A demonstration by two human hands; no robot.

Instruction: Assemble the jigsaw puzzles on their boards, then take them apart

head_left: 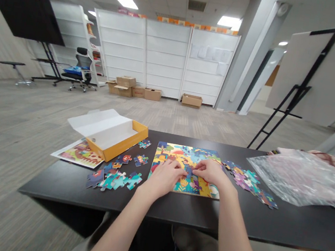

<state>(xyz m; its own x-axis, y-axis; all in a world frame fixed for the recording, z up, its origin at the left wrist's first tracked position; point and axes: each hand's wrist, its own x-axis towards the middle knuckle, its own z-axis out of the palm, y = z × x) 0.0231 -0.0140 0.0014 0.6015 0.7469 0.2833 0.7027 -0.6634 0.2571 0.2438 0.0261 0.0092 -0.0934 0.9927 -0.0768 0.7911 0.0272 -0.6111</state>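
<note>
A colourful jigsaw puzzle (182, 151) lies flat on the dark table in front of me, largely filled with pieces. Over its left half rests my left hand (168, 174), fingers bent and drawn together, tips at the puzzle's middle. My right hand (210, 171) comes in from the other side, thumb and forefinger pinched. Between the two sets of fingertips is a bluish-purple puzzle piece (189, 171), which both hands grip at its edges. My hands cover part of the picture. Loose puzzle pieces lie to the left (118, 180) and to the right (246, 179).
An open yellow box (117, 145) with a white inside stands at the table's left, partly over a printed picture sheet (79, 154). Clear plastic bags (301, 177) cover the right side of the black table (244, 221). Cardboard boxes and white shelving stand beyond.
</note>
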